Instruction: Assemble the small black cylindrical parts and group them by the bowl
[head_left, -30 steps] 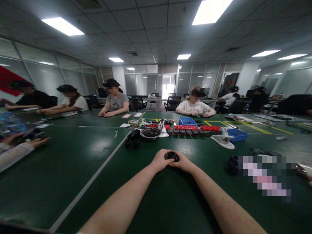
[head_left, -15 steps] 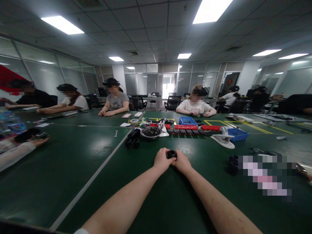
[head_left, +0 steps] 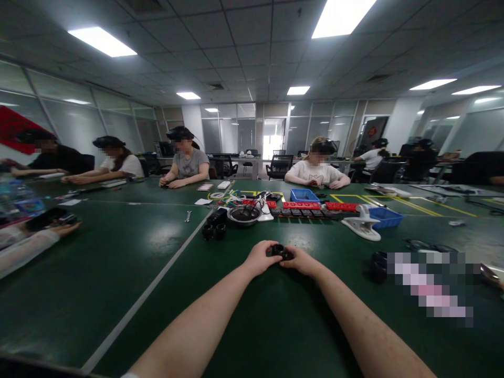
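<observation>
Between my two hands, a small black round part (head_left: 280, 250) with a ring-shaped top is held just above or on the green table (head_left: 220, 273). My left hand (head_left: 262, 258) grips it from the left with thumb and fingers. From the right, my right hand (head_left: 302, 261) pinches its other side. Farther up and left stand several similar black round parts (head_left: 214, 231). Beyond my hands lies a metal bowl (head_left: 243, 214) with dark cables.
Red strips (head_left: 301, 205), a blue tray (head_left: 303, 196), a white clamp-like stand (head_left: 361, 226) and another blue tray (head_left: 386, 217) lie across the table. Black parts (head_left: 378, 266) are at the right. A wrench (head_left: 188, 216) lies left. Several people sit around; one person's hand (head_left: 66, 229) is at the left.
My right hand has shifted slightly to the right, and more of the black part shows between my hands. My left hand has moved slightly left.
</observation>
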Motion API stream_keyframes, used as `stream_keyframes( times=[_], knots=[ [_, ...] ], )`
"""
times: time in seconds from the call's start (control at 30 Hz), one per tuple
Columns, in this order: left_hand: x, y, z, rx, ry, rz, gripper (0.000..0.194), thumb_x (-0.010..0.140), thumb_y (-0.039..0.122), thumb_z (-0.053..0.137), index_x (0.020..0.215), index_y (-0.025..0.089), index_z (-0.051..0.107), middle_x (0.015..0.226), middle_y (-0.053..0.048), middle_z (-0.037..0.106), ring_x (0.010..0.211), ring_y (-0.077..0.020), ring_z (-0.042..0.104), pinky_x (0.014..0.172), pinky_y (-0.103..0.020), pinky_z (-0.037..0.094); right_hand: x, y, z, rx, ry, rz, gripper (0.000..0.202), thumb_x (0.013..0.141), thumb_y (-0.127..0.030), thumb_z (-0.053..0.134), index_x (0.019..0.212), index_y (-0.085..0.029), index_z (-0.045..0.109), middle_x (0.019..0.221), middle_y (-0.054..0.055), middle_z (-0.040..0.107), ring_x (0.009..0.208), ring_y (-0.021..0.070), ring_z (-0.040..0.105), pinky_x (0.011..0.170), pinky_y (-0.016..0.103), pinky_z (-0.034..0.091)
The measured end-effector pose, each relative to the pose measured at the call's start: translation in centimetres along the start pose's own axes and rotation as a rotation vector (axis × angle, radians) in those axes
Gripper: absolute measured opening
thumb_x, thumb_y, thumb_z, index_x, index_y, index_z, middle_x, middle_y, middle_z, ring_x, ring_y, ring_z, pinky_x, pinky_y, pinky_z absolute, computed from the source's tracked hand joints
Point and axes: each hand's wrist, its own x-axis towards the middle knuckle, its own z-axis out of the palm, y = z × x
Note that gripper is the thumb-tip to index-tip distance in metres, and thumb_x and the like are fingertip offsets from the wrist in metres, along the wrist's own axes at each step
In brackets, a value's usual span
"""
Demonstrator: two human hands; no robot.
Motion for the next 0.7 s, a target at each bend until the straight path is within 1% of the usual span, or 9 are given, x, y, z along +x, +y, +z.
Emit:
stream_keyframes(
  times=[0.07, 0.13, 0.23, 0.3, 0.4, 0.47, 0.53, 0.63, 0.7],
  knots=[
    [0.0, 0.0, 0.6, 0.011, 0.047, -0.037, 0.038, 0.062, 0.023, 0.069, 0.098, 0.019, 0.057, 0.096, -0.004, 0.058, 0.086, -0.0174, 0.055, 0.077, -0.028, 0.044, 0.3, 0.1, 0.8, -0.046, 0.083, 0.030, 0.026, 0.058, -0.023, 0.067, 0.080, -0.015, 0.055, 0.069, 0.000, 0.058, 0.067, 0.0164, 0.054, 0.059, 0.026, 0.040],
    [0.0, -0.1, 1.4, 0.031, 0.115, -0.091, 0.038, 0.062, 0.023, 0.069, 0.097, 0.017, 0.055, 0.096, -0.006, 0.056, 0.087, -0.0188, 0.054, 0.078, -0.030, 0.043, 0.5, 0.1, 1.7, -0.099, 0.191, 0.071, 0.025, 0.058, -0.025, 0.066, 0.078, -0.016, 0.052, 0.070, 0.001, 0.056, 0.069, 0.0181, 0.052, 0.061, 0.028, 0.038],
    [0.0, -0.3, 2.2, 0.056, 0.186, -0.141, 0.038, 0.063, 0.024, 0.068, 0.097, 0.015, 0.052, 0.097, -0.008, 0.053, 0.090, -0.0202, 0.052, 0.080, -0.033, 0.041, 0.6, 0.2, 2.8, -0.151, 0.303, 0.109, 0.026, 0.062, -0.024, 0.062, 0.084, -0.017, 0.050, 0.077, 0.004, 0.056, 0.076, 0.0210, 0.052, 0.065, 0.031, 0.036],
    [0.0, -0.4, 2.2, 0.059, 0.185, -0.130, 0.037, 0.063, 0.023, 0.069, 0.096, 0.016, 0.053, 0.097, -0.007, 0.054, 0.091, -0.0202, 0.052, 0.081, -0.032, 0.041, 0.6, 0.3, 3.1, -0.152, 0.313, 0.099, 0.036, 0.061, -0.026, 0.063, 0.093, -0.017, 0.049, 0.083, 0.006, 0.057, 0.080, 0.0227, 0.053, 0.069, 0.033, 0.037],
    [0.0, -0.4, 1.5, 0.052, 0.142, -0.083, 0.037, 0.061, 0.022, 0.070, 0.095, 0.017, 0.056, 0.096, -0.006, 0.056, 0.092, -0.0203, 0.052, 0.081, -0.031, 0.041, 0.6, 0.4, 2.7, -0.115, 0.265, 0.049, 0.064, 0.056, -0.031, 0.069, 0.112, -0.017, 0.042, 0.100, 0.009, 0.056, 0.092, 0.0250, 0.052, 0.077, 0.035, 0.037],
    [0.1, -0.3, 1.0, 0.040, 0.108, -0.052, 0.037, 0.061, 0.021, 0.070, 0.096, 0.018, 0.057, 0.098, -0.005, 0.056, 0.094, -0.0203, 0.051, 0.082, -0.031, 0.041, 0.6, 0.4, 2.1, -0.078, 0.207, 0.011, 0.075, 0.053, -0.031, 0.071, 0.119, -0.016, 0.038, 0.110, 0.010, 0.053, 0.099, 0.0251, 0.050, 0.082, 0.035, 0.037],
    [0.1, -0.3, 0.6, 0.023, 0.066, -0.023, 0.037, 0.061, 0.020, 0.069, 0.097, 0.018, 0.058, 0.097, -0.004, 0.057, 0.092, -0.0193, 0.052, 0.082, -0.030, 0.041, 0.5, 0.4, 1.5, -0.041, 0.127, -0.025, 0.069, 0.055, -0.029, 0.071, 0.117, -0.016, 0.043, 0.109, 0.009, 0.055, 0.099, 0.0233, 0.051, 0.082, 0.033, 0.039],
    [0.1, -0.3, 0.2, 0.002, 0.000, 0.004, 0.039, 0.062, 0.020, 0.069, 0.099, 0.017, 0.059, 0.095, -0.004, 0.059, 0.084, -0.0171, 0.054, 0.077, -0.027, 0.043, 0.2, 0.2, 0.6, 0.005, 0.003, -0.054, 0.044, 0.060, -0.025, 0.066, 0.101, -0.015, 0.056, 0.092, 0.004, 0.062, 0.083, 0.0190, 0.057, 0.072, 0.028, 0.043],
    [0.1, -0.2, 0.1, -0.001, -0.024, 0.011, 0.044, 0.062, 0.021, 0.069, 0.104, 0.017, 0.057, 0.097, -0.004, 0.058, 0.081, -0.0161, 0.054, 0.074, -0.026, 0.044, 0.1, 0.2, 0.2, 0.017, -0.040, -0.046, 0.033, 0.062, -0.022, 0.063, 0.094, -0.014, 0.059, 0.080, 0.001, 0.064, 0.073, 0.0164, 0.057, 0.065, 0.026, 0.043]
  ],
)
